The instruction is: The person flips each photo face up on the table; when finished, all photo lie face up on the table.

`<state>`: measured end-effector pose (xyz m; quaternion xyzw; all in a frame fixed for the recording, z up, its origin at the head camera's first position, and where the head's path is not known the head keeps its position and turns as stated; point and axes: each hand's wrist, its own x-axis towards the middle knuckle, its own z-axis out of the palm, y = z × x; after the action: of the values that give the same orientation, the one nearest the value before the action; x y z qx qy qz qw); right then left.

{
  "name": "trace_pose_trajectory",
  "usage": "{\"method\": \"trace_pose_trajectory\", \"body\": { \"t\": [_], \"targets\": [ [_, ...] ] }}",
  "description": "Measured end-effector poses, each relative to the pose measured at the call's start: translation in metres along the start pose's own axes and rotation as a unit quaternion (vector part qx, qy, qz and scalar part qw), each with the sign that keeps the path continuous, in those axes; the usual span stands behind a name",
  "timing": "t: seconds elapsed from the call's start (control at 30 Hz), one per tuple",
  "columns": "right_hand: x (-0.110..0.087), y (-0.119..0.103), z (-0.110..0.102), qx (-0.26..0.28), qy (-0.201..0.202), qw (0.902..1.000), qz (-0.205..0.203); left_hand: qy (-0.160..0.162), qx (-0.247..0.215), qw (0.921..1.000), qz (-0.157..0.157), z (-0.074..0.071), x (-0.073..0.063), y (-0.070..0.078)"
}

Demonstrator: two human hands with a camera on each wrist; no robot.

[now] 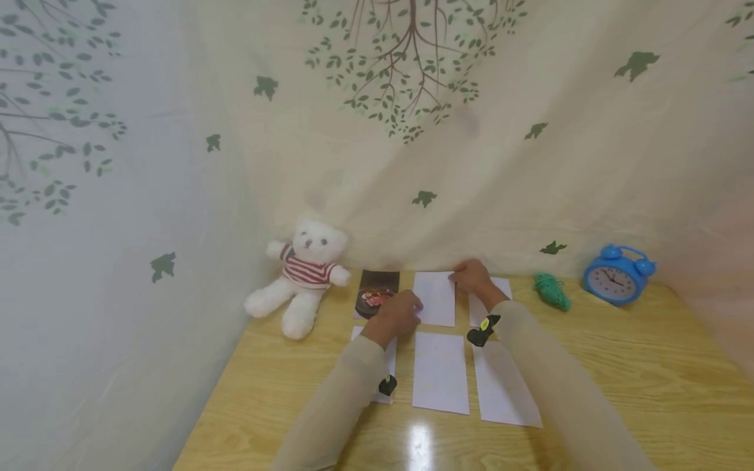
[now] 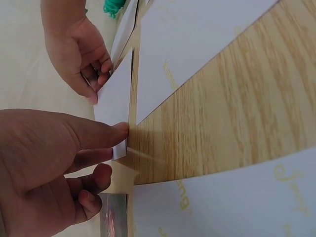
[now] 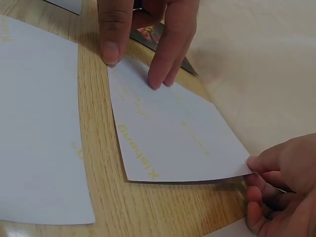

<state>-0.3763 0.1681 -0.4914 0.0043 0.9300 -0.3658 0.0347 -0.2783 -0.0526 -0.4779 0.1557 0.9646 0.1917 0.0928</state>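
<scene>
Head view | left fingers [image 1: 417,305] parted, touching white card [image 1: 434,297] | right fingers [image 1: 457,276] pinch its corner | pictured dark dish [image 1: 361,308]: food [image 1: 374,299] inside

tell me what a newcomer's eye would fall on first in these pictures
Probably the white teddy bear in its striped top, at the table's back left, and the bright blue alarm clock at the back right. Between them, the left grip and right grip both touch the white card in the middle of the back row, beside a dark picture card.
</scene>
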Motion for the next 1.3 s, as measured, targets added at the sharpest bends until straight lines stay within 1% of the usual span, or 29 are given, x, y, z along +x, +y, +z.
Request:
{"method": "trace_pose_trajectory", "body": {
  "t": [0.07, 0.2, 0.3, 0.37, 0.47, 0.57, 0.63, 0.77, 0.87, 0.93, 1.0, 1.1, 1.3],
  "targets": [
    [-0.001, 0.002, 0.001, 0.002, 0.009, 0.9999, -0.008, -0.001, 0.002, 1.0, 0.001, 0.0, 0.0, 0.0],
    [-0.004, 0.003, 0.002, 0.009, 0.023, 0.9996, -0.011, 0.001, 0.003, 1.0, 0.007, 0.001, 0.0, 0.0],
    [-0.004, 0.004, 0.0, 0.026, 0.033, 0.9991, -0.007, 0.004, 0.002, 0.9999, 0.01, 0.002, 0.0, 0.001],
    [-0.003, 0.004, -0.001, 0.052, 0.036, 0.998, 0.006, 0.003, 0.003, 0.9999, 0.011, 0.002, -0.001, 0.002],
    [-0.001, 0.005, -0.004, 0.119, 0.032, 0.9915, 0.042, 0.003, 0.007, 0.9999, 0.01, 0.002, -0.001, 0.004],
    [0.001, 0.004, -0.007, 0.195, 0.012, 0.9777, 0.077, 0.003, 0.016, 0.9998, 0.007, 0.002, 0.0, 0.006],
    [0.001, 0.003, -0.009, 0.24, -0.004, 0.9657, 0.098, 0.005, 0.018, 0.9998, 0.005, 0.002, 0.0, 0.006],
    [0.001, -0.001, -0.013, 0.326, -0.032, 0.9348, 0.138, 0.005, 0.014, 0.9999, 0.002, 0.003, 0.001, 0.006],
    [0.001, -0.003, -0.014, 0.381, -0.053, 0.9088, 0.162, 0.01, 0.019, 0.9997, 0.008, 0.004, 0.003, 0.006],
    [0.001, -0.005, -0.015, 0.405, -0.071, 0.896, 0.167, 0.017, 0.033, 0.9992, 0.012, 0.005, 0.004, 0.006],
    [0.001, -0.006, -0.015, 0.418, -0.087, 0.8886, 0.167, 0.026, 0.045, 0.9986, 0.012, 0.006, 0.006, 0.007],
    [0.001, -0.007, -0.015, 0.434, -0.107, 0.8806, 0.159, 0.036, 0.053, 0.9979, 0.002, 0.008, 0.007, 0.009],
    [-0.001, -0.006, -0.013, 0.465, -0.123, 0.8636, 0.151, 0.051, 0.017, 0.9981, -0.031, 0.014, 0.007, 0.015]
  ]
}}
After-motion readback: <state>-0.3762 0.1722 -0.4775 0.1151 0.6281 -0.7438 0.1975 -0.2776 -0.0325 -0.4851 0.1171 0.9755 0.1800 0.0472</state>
